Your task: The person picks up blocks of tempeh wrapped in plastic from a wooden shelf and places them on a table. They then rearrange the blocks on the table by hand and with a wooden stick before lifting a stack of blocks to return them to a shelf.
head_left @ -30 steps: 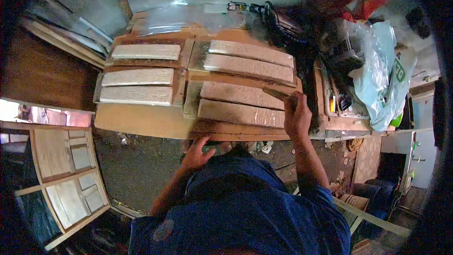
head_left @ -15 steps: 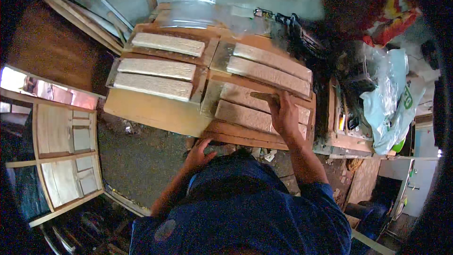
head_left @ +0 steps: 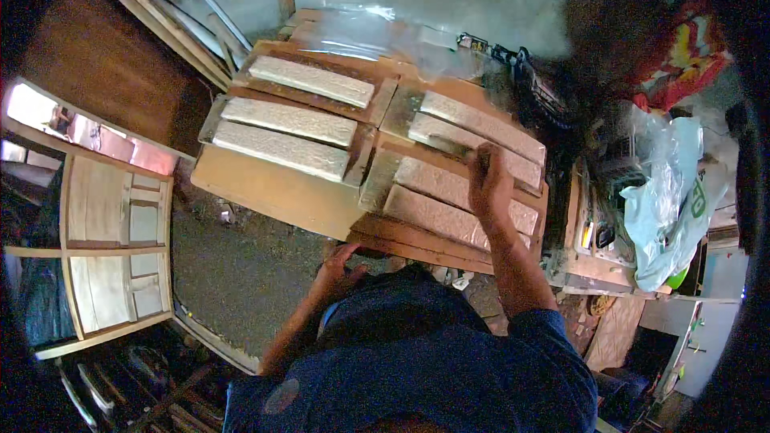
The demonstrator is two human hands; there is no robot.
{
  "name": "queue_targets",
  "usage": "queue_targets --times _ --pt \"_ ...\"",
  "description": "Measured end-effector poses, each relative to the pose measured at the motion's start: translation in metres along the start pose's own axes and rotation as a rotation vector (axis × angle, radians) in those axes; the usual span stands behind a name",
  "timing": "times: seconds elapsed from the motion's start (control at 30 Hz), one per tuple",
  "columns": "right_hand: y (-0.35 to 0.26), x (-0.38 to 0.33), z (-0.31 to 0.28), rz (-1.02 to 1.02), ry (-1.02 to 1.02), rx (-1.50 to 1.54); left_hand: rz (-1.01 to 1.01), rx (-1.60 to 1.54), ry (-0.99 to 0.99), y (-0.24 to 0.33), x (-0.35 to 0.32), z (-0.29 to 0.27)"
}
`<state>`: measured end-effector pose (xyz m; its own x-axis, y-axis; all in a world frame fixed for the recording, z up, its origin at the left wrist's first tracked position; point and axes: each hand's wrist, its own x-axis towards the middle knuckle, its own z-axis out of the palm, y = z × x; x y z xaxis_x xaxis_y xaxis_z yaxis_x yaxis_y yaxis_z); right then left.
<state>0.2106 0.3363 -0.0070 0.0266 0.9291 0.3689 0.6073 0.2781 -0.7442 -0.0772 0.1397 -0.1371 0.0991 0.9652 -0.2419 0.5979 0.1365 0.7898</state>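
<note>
Several long, pale, rough-textured strips [head_left: 282,151] lie in groups on thin boards across a brown table [head_left: 273,196]. Closed around a thin, brownish flat tool [head_left: 451,141], my right hand [head_left: 491,184] is over the right-hand boards. The tool's tip reaches the nearer strip [head_left: 429,130] of the far right pair; motion blur hides its exact kind. Below the hand is the near right pair, partly covered by my forearm, including its front strip [head_left: 433,216]. My left hand [head_left: 337,271] rests by the table's front edge, fingers loosely apart and holding nothing.
Clear plastic sheeting [head_left: 349,36] covers the table's far side. Pale plastic bags [head_left: 662,200] hang over a wooden stand at the right. Panelled wooden doors [head_left: 100,240] stand at the left, and long boards [head_left: 160,20] lean at the far left.
My right hand with the flat tool has moved away from me, from the near right pair to the far right pair. My left hand stays near the front edge. The view has shifted slightly.
</note>
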Motion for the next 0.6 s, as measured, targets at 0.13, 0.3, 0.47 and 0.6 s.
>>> queue_targets --times 0.13,0.3,0.47,0.6 --pt "0.039 0.038 0.011 -0.007 -0.094 -0.190 0.097 0.036 -0.006 -0.001 -0.005 -0.008" --pt "0.056 0.042 -0.003 0.078 -0.046 -0.229 0.168 -0.025 0.037 -0.014 -0.008 -0.005" --pt "0.065 0.033 -0.028 0.160 0.111 -0.241 -0.030 -0.001 -0.047 0.001 -0.003 -0.008" --pt "0.092 0.023 -0.053 0.061 0.158 -0.182 -0.010 -0.090 -0.043 0.008 -0.001 -0.006"
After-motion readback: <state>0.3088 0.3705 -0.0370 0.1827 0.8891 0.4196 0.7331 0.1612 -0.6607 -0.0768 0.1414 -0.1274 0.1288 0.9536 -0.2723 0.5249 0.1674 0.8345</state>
